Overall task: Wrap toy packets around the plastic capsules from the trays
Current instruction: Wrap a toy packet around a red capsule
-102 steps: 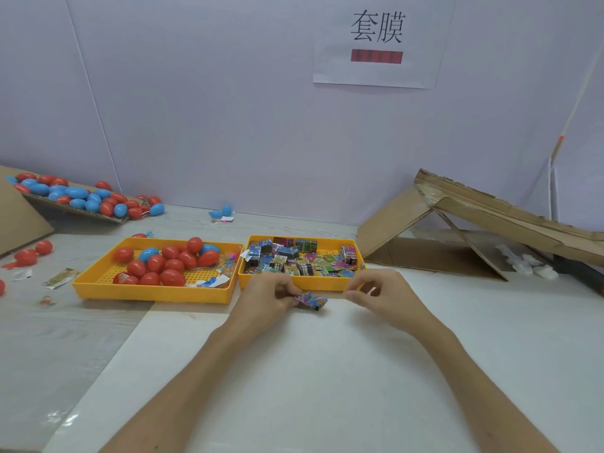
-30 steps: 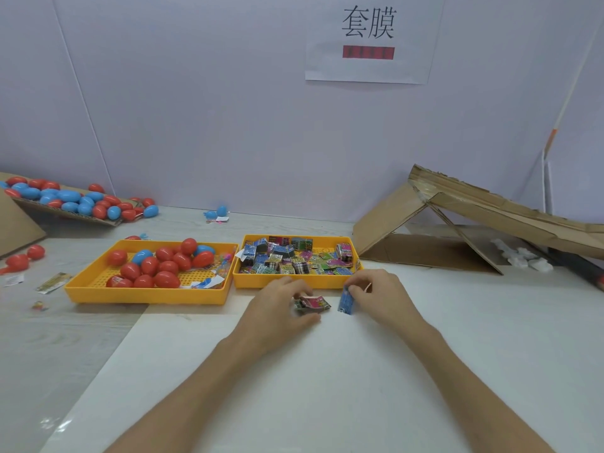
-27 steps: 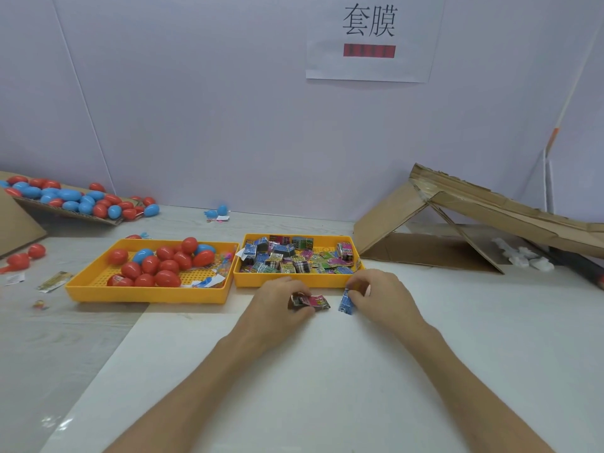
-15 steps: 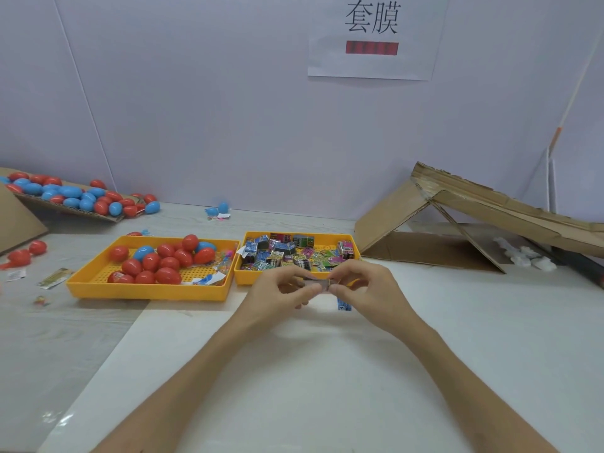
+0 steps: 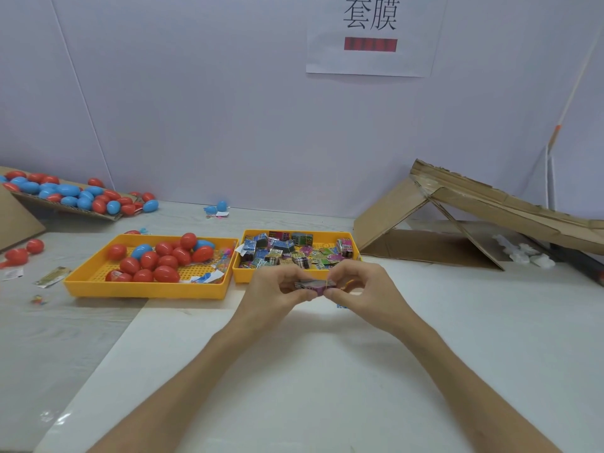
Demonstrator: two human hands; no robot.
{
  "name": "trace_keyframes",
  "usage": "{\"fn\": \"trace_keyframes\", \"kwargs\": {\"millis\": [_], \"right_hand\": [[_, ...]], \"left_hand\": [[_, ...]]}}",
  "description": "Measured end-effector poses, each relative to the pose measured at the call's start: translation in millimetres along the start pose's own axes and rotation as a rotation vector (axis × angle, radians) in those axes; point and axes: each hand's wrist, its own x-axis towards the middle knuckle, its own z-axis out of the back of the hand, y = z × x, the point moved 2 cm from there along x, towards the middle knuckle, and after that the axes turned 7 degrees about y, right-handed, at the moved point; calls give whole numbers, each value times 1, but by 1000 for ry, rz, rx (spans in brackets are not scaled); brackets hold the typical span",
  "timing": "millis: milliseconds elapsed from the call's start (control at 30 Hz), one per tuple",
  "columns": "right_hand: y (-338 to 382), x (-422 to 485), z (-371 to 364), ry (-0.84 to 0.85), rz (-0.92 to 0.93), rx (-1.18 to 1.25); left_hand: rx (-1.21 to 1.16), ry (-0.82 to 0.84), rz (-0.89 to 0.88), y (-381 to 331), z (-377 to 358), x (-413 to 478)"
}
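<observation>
- a small purple-grey toy packet (image 5: pixel 315 285) is held level, pinched at its ends between the left hand (image 5: pixel 277 291) and the right hand (image 5: pixel 364 292), just in front of the right yellow tray (image 5: pixel 243 276).
- many colourful packets (image 5: pixel 287 253) are heaped in that tray.
- red and blue egg-shaped capsules (image 5: pixel 163 258), all closed, are piled in the left yellow tray (image 5: pixel 143 291).
- a blue packet (image 5: pixel 342 306) is seen on the table under the right hand, mostly hidden.

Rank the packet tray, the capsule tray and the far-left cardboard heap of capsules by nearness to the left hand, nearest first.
1. Packet tray, just beyond the left hand.
2. Capsule tray, to its left.
3. Cardboard heap of capsules, far left by the wall.
</observation>
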Motion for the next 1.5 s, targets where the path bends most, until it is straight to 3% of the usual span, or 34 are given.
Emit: {"fn": "trace_keyframes", "kwargs": {"millis": [133,333,567,833,1200,1500], "right_hand": [[-1,-2,-9,16,19,-15],[-1,2,2,-26,-26,159],[0,0,-8,8,-30,56],[4,2,4,-20,-33,93],[4,-2,-3,57,36,-90],[9,-2,-5,-274,218,-230]], "left_hand": [[20,29,-1,0,-2,-2],[-53,-65,17,-1,0,1],[-19,-2,23,2,-1,-3],[-36,-41,29,-3,1,-1],[4,8,55,-2,-1,-3],[5,-126,11,-2,2,0]]}}
